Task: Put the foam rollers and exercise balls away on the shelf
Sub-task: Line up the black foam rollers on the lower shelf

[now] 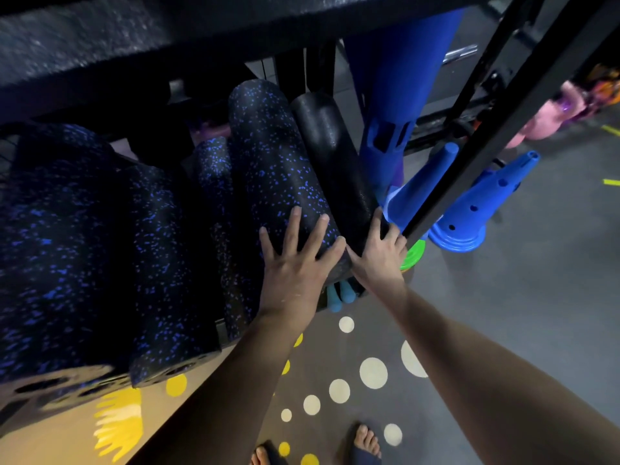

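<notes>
Several black foam rollers with blue specks lie side by side on a dark shelf (218,333). My left hand (295,263) rests flat with fingers spread on the near end of a tall speckled roller (268,162). Right of it lies a plain black roller (332,152). My right hand (379,250) presses against that roller's near end, fingers wrapped around it. Two large speckled rollers (67,246) fill the shelf's left side. No exercise ball is clearly in view.
A black slanted frame bar (469,142) runs along the shelf's right side. Blue training cones (486,199) and a green disc (414,255) sit on the floor beyond it. Light blue handles (339,297) poke out under the rollers. My sandalled feet (365,444) stand on a dotted grey floor.
</notes>
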`<move>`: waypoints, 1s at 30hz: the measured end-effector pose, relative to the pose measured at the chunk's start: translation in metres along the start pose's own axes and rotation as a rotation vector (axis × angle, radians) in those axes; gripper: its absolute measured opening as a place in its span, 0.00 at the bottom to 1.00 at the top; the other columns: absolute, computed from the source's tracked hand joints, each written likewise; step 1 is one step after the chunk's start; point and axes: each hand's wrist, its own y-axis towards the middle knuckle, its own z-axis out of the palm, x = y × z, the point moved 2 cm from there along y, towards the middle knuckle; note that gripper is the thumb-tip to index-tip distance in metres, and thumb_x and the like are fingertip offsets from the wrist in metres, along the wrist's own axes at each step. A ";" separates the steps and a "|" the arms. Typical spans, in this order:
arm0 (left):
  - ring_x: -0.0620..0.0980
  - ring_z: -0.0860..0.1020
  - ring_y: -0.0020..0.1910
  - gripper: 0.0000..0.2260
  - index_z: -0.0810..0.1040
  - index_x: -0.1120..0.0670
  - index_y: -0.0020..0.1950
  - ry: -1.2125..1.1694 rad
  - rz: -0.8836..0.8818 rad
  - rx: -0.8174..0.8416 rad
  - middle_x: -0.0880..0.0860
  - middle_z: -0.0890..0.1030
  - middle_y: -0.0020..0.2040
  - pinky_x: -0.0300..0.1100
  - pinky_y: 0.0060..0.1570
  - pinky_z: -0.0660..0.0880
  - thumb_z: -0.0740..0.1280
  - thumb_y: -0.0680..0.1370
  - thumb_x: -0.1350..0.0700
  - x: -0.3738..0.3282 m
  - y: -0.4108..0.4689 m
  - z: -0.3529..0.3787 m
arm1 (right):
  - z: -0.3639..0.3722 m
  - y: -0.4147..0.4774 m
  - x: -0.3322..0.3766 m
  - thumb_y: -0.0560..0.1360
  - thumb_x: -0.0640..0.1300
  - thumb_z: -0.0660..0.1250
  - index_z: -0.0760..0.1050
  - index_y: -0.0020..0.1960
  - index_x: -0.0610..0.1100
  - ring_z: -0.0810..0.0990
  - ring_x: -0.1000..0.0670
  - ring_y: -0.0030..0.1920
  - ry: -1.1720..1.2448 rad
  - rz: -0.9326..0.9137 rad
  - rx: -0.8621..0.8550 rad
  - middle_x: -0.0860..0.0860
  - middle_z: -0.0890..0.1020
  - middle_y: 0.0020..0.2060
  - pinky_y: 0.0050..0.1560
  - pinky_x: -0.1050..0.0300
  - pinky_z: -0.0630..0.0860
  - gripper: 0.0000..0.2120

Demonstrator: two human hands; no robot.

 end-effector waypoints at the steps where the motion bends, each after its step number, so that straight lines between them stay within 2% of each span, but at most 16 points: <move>1: 0.68 0.61 0.78 0.27 0.76 0.45 0.70 -0.005 0.006 0.025 0.52 0.68 0.78 0.79 0.63 0.64 0.50 0.75 0.59 -0.002 0.001 0.001 | 0.000 0.002 -0.003 0.77 0.69 0.60 0.50 0.83 0.45 0.65 0.33 0.69 0.022 -0.013 0.004 0.37 0.64 0.73 0.70 0.37 0.62 0.45; 3: 0.67 0.57 0.80 0.27 0.73 0.44 0.73 -0.040 -0.003 0.068 0.52 0.65 0.80 0.78 0.65 0.62 0.56 0.75 0.60 -0.005 0.003 0.004 | -0.003 0.004 -0.007 0.81 0.64 0.54 0.56 0.82 0.41 0.64 0.34 0.73 0.168 -0.040 0.001 0.37 0.65 0.75 0.74 0.41 0.60 0.37; 5: 0.65 0.55 0.81 0.30 0.69 0.42 0.76 -0.079 -0.036 0.058 0.52 0.62 0.81 0.77 0.67 0.62 0.66 0.75 0.60 -0.005 0.004 0.005 | -0.012 0.000 -0.015 0.83 0.55 0.51 0.65 0.77 0.35 0.67 0.36 0.73 0.356 -0.075 -0.050 0.37 0.70 0.73 0.75 0.49 0.59 0.30; 8: 0.60 0.56 0.81 0.43 0.60 0.43 0.81 -0.188 -0.075 0.011 0.56 0.59 0.82 0.70 0.70 0.64 0.76 0.70 0.56 0.002 0.001 0.006 | -0.034 -0.021 -0.027 0.85 0.42 0.55 0.73 0.70 0.33 0.74 0.39 0.68 0.475 -0.083 -0.185 0.39 0.78 0.66 0.69 0.58 0.62 0.19; 10: 0.60 0.58 0.81 0.48 0.56 0.46 0.83 -0.360 -0.125 -0.077 0.58 0.55 0.83 0.63 0.73 0.65 0.79 0.68 0.52 0.015 -0.007 0.006 | -0.046 -0.034 -0.029 0.83 0.40 0.58 0.73 0.70 0.35 0.74 0.41 0.67 0.523 -0.085 -0.220 0.41 0.78 0.64 0.69 0.59 0.64 0.18; 12: 0.61 0.58 0.80 0.51 0.54 0.49 0.83 -0.548 -0.227 -0.124 0.57 0.51 0.84 0.60 0.76 0.63 0.80 0.67 0.45 0.031 -0.023 0.007 | -0.055 -0.042 -0.018 0.76 0.39 0.63 0.71 0.72 0.37 0.72 0.43 0.70 0.560 -0.201 -0.189 0.42 0.76 0.68 0.72 0.56 0.64 0.25; 14: 0.61 0.55 0.81 0.55 0.52 0.49 0.84 -0.601 -0.329 -0.116 0.56 0.49 0.84 0.61 0.77 0.61 0.79 0.66 0.38 0.047 -0.048 0.012 | -0.058 -0.046 0.000 0.70 0.42 0.68 0.65 0.77 0.36 0.66 0.43 0.76 0.487 -0.428 -0.086 0.42 0.70 0.74 0.77 0.53 0.60 0.36; 16: 0.62 0.53 0.82 0.59 0.50 0.49 0.84 -0.571 -0.394 -0.032 0.57 0.49 0.83 0.63 0.77 0.60 0.76 0.63 0.30 0.058 -0.078 0.023 | -0.050 -0.050 0.018 0.66 0.50 0.73 0.54 0.81 0.37 0.55 0.41 0.81 0.295 -0.585 0.062 0.41 0.60 0.79 0.79 0.49 0.54 0.50; 18: 0.67 0.53 0.80 0.60 0.47 0.46 0.84 -0.506 -0.411 0.114 0.58 0.47 0.83 0.65 0.76 0.60 0.72 0.61 0.24 0.062 -0.107 0.039 | -0.041 -0.047 0.033 0.62 0.59 0.77 0.42 0.83 0.42 0.50 0.38 0.81 0.089 -0.610 0.133 0.42 0.50 0.82 0.79 0.43 0.54 0.64; 20: 0.69 0.55 0.79 0.59 0.44 0.42 0.83 -0.463 -0.406 0.232 0.59 0.44 0.83 0.67 0.73 0.63 0.73 0.62 0.26 0.063 -0.126 0.057 | -0.034 -0.042 0.043 0.58 0.62 0.82 0.37 0.82 0.52 0.54 0.35 0.80 0.022 -0.533 0.109 0.41 0.46 0.82 0.76 0.37 0.61 0.70; 22: 0.68 0.58 0.79 0.56 0.43 0.35 0.82 -0.529 -0.468 0.267 0.57 0.40 0.83 0.64 0.70 0.69 0.77 0.65 0.34 0.063 -0.132 0.066 | -0.033 -0.037 0.048 0.56 0.62 0.83 0.38 0.82 0.56 0.56 0.33 0.79 0.126 -0.488 0.144 0.41 0.46 0.82 0.76 0.37 0.63 0.70; 23: 0.67 0.58 0.79 0.55 0.45 0.33 0.81 -0.616 -0.535 0.255 0.57 0.39 0.83 0.62 0.71 0.70 0.79 0.65 0.37 0.064 -0.129 0.068 | -0.034 -0.035 0.049 0.55 0.66 0.82 0.40 0.82 0.57 0.53 0.35 0.80 0.216 -0.473 0.193 0.42 0.47 0.82 0.77 0.39 0.61 0.70; 25: 0.64 0.58 0.80 0.54 0.49 0.30 0.80 -0.792 -0.652 0.208 0.59 0.43 0.83 0.54 0.73 0.67 0.82 0.63 0.39 0.070 -0.118 0.067 | -0.040 -0.039 0.057 0.54 0.76 0.75 0.46 0.82 0.57 0.52 0.42 0.82 0.394 -0.382 0.278 0.46 0.54 0.82 0.80 0.45 0.56 0.67; 27: 0.61 0.59 0.79 0.55 0.52 0.28 0.78 -0.870 -0.686 0.188 0.61 0.48 0.82 0.51 0.75 0.63 0.84 0.61 0.42 0.078 -0.112 0.066 | -0.048 -0.041 0.070 0.58 0.76 0.73 0.50 0.82 0.53 0.61 0.46 0.79 0.486 -0.222 0.318 0.48 0.64 0.79 0.78 0.51 0.60 0.62; 30: 0.63 0.63 0.77 0.55 0.50 0.25 0.76 -0.838 -0.680 0.260 0.60 0.48 0.82 0.55 0.74 0.67 0.84 0.64 0.49 0.085 -0.110 0.061 | -0.058 -0.033 0.092 0.59 0.71 0.78 0.41 0.83 0.48 0.68 0.45 0.75 0.458 0.010 0.415 0.47 0.67 0.77 0.73 0.52 0.66 0.68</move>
